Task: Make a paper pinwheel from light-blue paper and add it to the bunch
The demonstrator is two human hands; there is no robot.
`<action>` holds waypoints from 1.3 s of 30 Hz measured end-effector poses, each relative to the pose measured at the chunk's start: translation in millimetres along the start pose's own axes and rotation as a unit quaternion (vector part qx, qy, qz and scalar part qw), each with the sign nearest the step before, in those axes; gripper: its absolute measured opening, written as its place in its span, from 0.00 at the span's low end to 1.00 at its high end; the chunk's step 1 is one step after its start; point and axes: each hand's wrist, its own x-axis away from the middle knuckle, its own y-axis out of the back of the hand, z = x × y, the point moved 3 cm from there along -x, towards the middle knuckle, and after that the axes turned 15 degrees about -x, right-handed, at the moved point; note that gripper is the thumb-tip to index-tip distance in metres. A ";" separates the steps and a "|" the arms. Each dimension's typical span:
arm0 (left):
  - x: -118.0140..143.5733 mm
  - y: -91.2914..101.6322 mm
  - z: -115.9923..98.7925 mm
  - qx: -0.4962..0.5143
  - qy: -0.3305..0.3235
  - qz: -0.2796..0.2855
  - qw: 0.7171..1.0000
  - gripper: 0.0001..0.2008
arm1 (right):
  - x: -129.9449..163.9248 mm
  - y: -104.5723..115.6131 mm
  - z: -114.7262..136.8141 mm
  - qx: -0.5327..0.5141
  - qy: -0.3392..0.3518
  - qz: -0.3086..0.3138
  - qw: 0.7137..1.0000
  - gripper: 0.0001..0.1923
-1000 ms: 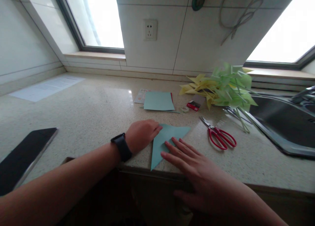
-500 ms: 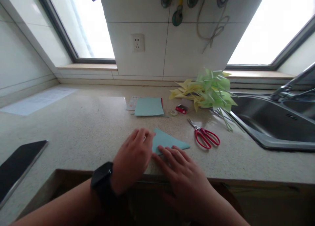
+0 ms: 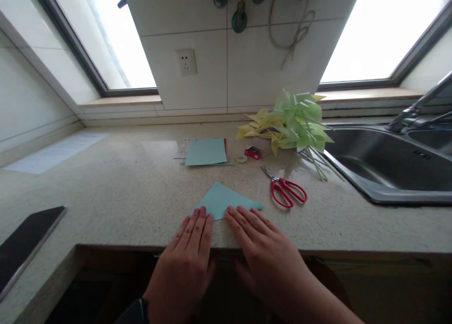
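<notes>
A light blue sheet of paper [image 3: 221, 199], folded into a triangle, lies on the counter near its front edge, its peak pointing away from me. My left hand [image 3: 189, 248] rests on the lower left of the fold, fingers stretched out flat. On the lower right side, my right hand [image 3: 261, 248] presses down with its fingers straight. Neither hand grips anything. To the right of the paper lie scissors [image 3: 284, 187] with red handles. Beyond the triangle sits a stack of light blue paper squares [image 3: 206, 152].
Yellow and green paper pinwheels [image 3: 296, 121] lie by the steel sink [image 3: 395, 168]. A small red box [image 3: 253, 152] and a tape roll [image 3: 241, 159] are beside the stack. A black flat object [image 3: 28, 244] and a printed sheet [image 3: 58, 149] lie on the left.
My left hand has moved from the paper's upper left to its lower edge, and its fingers have straightened out. More of the triangle shows. The right hand stays on the paper; the view has shifted slightly.
</notes>
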 end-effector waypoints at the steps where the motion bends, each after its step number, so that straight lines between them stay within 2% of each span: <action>1: 0.0 0.9 -0.7 -0.002 0.006 0.000 1.000 0.30 | 2.0 3.9 -3.4 0.001 -0.007 -0.002 1.000 0.37; 6: 4.2 2.5 -2.1 -0.011 0.044 0.006 0.999 0.29 | 12.6 16.2 -18.0 0.024 -0.021 -0.016 0.999 0.38; 10: 16.1 2.4 5.3 -0.034 0.050 0.013 0.998 0.28 | 21.1 19.7 -26.2 0.041 -0.027 -0.038 0.998 0.37; 17: 31.7 8.3 15.7 -0.055 0.058 0.031 0.996 0.27 | 36.3 23.2 -29.2 0.077 -0.006 -0.097 0.992 0.31; 20: 27.2 16.3 8.8 -0.033 0.091 0.034 0.995 0.30 | 42.1 19.3 -22.5 0.106 -0.001 -0.115 0.988 0.31; 22: 21.4 24.8 -0.4 -0.017 0.116 0.008 0.993 0.33 | 44.9 15.1 -17.4 0.125 -0.002 -0.128 0.984 0.30; 24: 13.4 31.6 -15.4 0.026 0.083 -0.001 0.996 0.34 | 46.4 10.7 -13.8 0.141 -0.001 -0.143 0.980 0.29; 26: 5.0 34.9 -29.0 0.068 0.080 -0.006 0.994 0.35 | 46.8 6.8 -12.5 0.148 0.003 -0.153 0.977 0.29; 30: -9.8 27.6 -49.7 0.136 0.051 0.027 0.989 0.39 | 47.1 0.7 -14.6 0.149 0.013 -0.168 0.974 0.29; 34: -18.0 19.4 -53.7 0.150 0.069 0.031 0.986 0.37 | 48.3 -3.4 -15.9 0.159 0.013 -0.182 0.970 0.29; 39: -21.3 17.7 -42.8 0.145 0.076 0.041 0.986 0.34 | 46.1 -5.0 -14.7 0.147 -0.002 -0.186 0.971 0.27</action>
